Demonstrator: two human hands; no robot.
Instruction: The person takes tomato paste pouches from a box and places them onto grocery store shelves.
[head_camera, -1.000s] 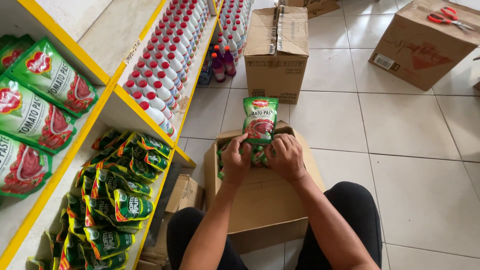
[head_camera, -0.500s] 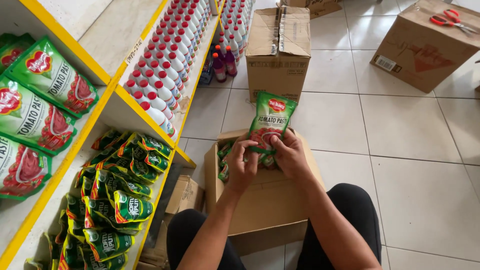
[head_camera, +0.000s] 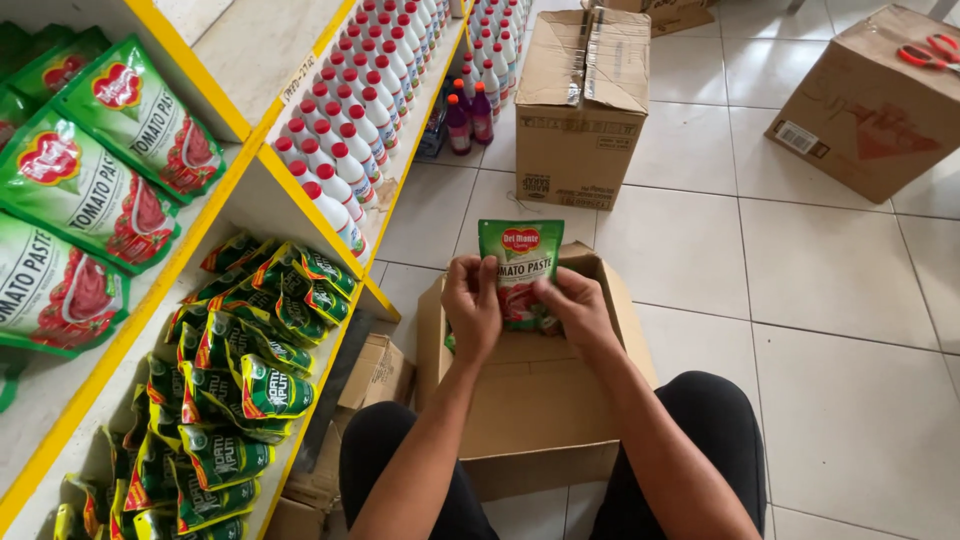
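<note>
Both my hands hold a stack of green sauce pouches (head_camera: 522, 262) upright above an open cardboard box (head_camera: 530, 400) that rests between my knees. My left hand (head_camera: 471, 308) grips the stack's left side, my right hand (head_camera: 575, 310) its right side. The front pouch is green with a red emblem and a red tomato picture. The box's inside is mostly hidden behind my hands.
A yellow-edged shelf unit (head_camera: 250, 150) stands on the left with green pouches (head_camera: 90, 180), smaller green sachets (head_camera: 240, 360) and white red-capped bottles (head_camera: 350, 130). Two closed cartons (head_camera: 580, 100) (head_camera: 870, 100) sit on the tiled floor; red scissors (head_camera: 930, 50) lie on the right one.
My hands have lifted the pouches up out of the box; they now stand higher above its opening.
</note>
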